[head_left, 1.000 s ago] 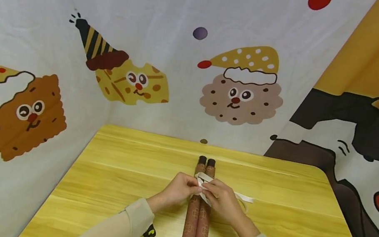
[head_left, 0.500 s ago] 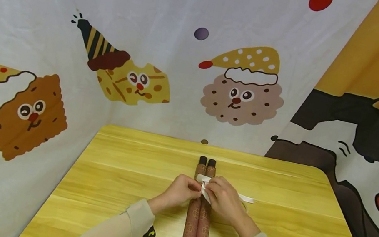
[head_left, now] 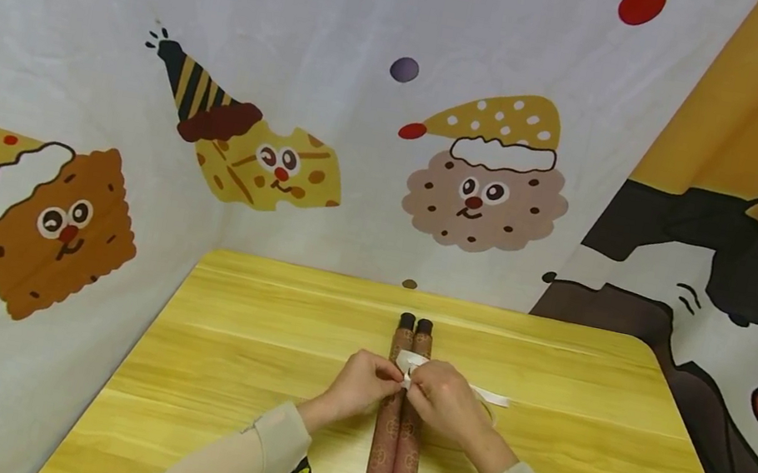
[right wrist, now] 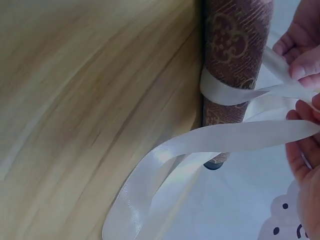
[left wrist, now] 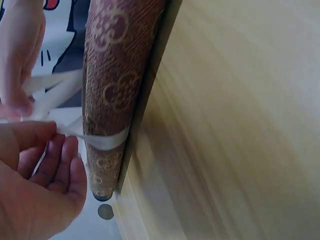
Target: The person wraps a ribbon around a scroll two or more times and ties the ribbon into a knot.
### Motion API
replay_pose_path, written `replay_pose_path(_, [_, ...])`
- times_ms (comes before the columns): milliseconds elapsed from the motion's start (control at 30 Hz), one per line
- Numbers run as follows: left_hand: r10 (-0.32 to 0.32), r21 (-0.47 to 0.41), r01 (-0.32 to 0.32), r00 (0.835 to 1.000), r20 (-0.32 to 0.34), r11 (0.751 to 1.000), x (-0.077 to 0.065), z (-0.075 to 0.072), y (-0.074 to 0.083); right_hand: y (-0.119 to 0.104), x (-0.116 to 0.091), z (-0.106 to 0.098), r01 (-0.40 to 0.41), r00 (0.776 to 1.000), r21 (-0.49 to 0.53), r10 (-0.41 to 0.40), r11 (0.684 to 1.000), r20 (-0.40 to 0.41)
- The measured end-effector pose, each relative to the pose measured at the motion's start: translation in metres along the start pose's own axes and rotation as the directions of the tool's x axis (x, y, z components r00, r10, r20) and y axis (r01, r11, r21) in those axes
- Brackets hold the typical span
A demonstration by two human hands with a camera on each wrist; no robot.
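Observation:
Two rolled scrolls (head_left: 392, 471), covered in dark red patterned cloth with black end knobs, lie side by side lengthwise in front of me. A white satin ribbon (right wrist: 220, 137) wraps round their upper part, its band snug on the cloth (left wrist: 105, 142) in the left wrist view. Above the scrolls, my left hand (head_left: 358, 387) pinches part of the ribbon between thumb and forefinger, other fingers loosely curled. Fingertips close to it, my right hand (head_left: 447, 403) also pinches ribbon. Loose ribbon loops down from the right hand in the right wrist view. The crossing of the strands is partly hidden by fingers.
The scrolls rest on a yellow wood-grain table (head_left: 243, 314). A ribbon tail (head_left: 493, 398) trails over the tabletop to the right. Behind and beside the table hangs a cloth (head_left: 340, 27) printed with cartoon snacks.
The right hand's fingers have turned over and drawn the ribbon in between the hands, so less white shows there. The left hand has shifted only slightly; the scrolls stay in place.

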State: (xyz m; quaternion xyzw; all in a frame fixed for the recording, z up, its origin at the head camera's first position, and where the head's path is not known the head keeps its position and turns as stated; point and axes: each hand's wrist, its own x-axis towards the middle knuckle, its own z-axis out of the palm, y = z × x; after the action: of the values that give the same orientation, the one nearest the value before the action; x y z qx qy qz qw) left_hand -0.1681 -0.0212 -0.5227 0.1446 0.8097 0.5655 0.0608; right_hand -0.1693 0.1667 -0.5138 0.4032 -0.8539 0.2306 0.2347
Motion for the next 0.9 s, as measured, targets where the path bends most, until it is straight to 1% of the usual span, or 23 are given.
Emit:
replay_pose_path(100, [0.014, 0.049, -0.013, 0.999, -0.037, 0.999, -0.006, 0.003, 0.001, -0.001, 0.000, 0.001, -0.108, 0.994, 0.000, 0.108, 0.994, 0.012])
replay_pose_path(133, [0.018, 0.066, -0.015, 0.999, -0.050, 0.998, -0.008, 0.004, 0.002, -0.001, -0.001, 0.002, -0.128, 0.992, -0.007, 0.128, 0.992, 0.010])
replay_pose_path(200, [0.024, 0.103, -0.017, 0.998, -0.060, 0.995, -0.012, 0.007, 0.003, -0.001, -0.001, 0.002, -0.138, 0.990, -0.016, 0.138, 0.990, -0.009])
replay_pose_path(267, [0.032, 0.124, -0.025, 0.998, -0.057, 0.992, -0.017, 0.010, 0.004, 0.001, -0.001, 0.003, -0.118, 0.992, -0.014, 0.118, 0.993, -0.033])
replay_pose_path(333, [0.036, 0.131, -0.030, 0.998, -0.048, 0.991, -0.020, 0.012, 0.006, 0.001, 0.000, 0.002, -0.096, 0.995, 0.007, 0.097, 0.995, -0.032])
replay_pose_path(400, [0.041, 0.131, -0.034, 0.998, -0.053, 0.991, -0.022, 0.014, 0.007, 0.001, 0.001, 0.001, -0.099, 0.995, 0.043, 0.100, 0.994, -0.002])
replay_pose_path(433, [0.043, 0.130, -0.035, 0.997, -0.059, 0.991, -0.021, 0.014, 0.008, 0.001, 0.001, 0.001, -0.115, 0.993, 0.060, 0.114, 0.992, 0.019])
replay_pose_path(500, [0.062, 0.142, -0.051, 0.995, -0.075, 0.988, -0.020, 0.015, 0.007, 0.000, 0.000, -0.001, -0.175, 0.983, 0.100, 0.168, 0.980, 0.069])
replay_pose_path(567, [0.102, 0.185, -0.085, 0.991, -0.083, 0.979, -0.016, 0.015, 0.005, 0.000, 0.000, -0.002, -0.243, 0.968, 0.124, 0.232, 0.962, 0.099])
replay_pose_path(633, [0.154, 0.273, -0.131, 0.986, -0.068, 0.953, -0.012, 0.014, 0.004, 0.001, -0.001, -0.002, -0.303, 0.950, 0.138, 0.289, 0.943, 0.118])
replay_pose_path(667, [0.187, 0.328, -0.160, 0.981, -0.051, 0.931, -0.010, 0.014, 0.003, 0.001, -0.001, -0.002, -0.326, 0.943, 0.146, 0.309, 0.934, 0.126])
replay_pose_path(767, [0.263, 0.485, -0.234, 0.965, 0.007, 0.843, -0.004, 0.013, 0.001, 0.002, -0.001, -0.001, -0.364, 0.928, 0.150, 0.344, 0.919, 0.146])
replay_pose_path(800, [0.279, 0.519, -0.251, 0.960, 0.025, 0.817, -0.003, 0.013, 0.001, 0.002, -0.001, 0.000, -0.373, 0.924, 0.154, 0.351, 0.915, 0.154])
replay_pose_path(833, [0.290, 0.542, -0.264, 0.956, 0.039, 0.798, -0.001, 0.013, 0.000, 0.002, -0.001, 0.000, -0.379, 0.921, 0.161, 0.355, 0.911, 0.161])
replay_pose_path(867, [0.301, 0.560, -0.275, 0.952, 0.047, 0.781, 0.000, 0.013, -0.001, 0.003, -0.001, 0.001, -0.387, 0.918, 0.167, 0.360, 0.907, 0.167])
replay_pose_path(900, [0.306, 0.571, -0.278, 0.951, 0.049, 0.773, 0.001, 0.013, -0.002, 0.003, -0.001, 0.002, -0.391, 0.916, 0.171, 0.364, 0.904, 0.171])
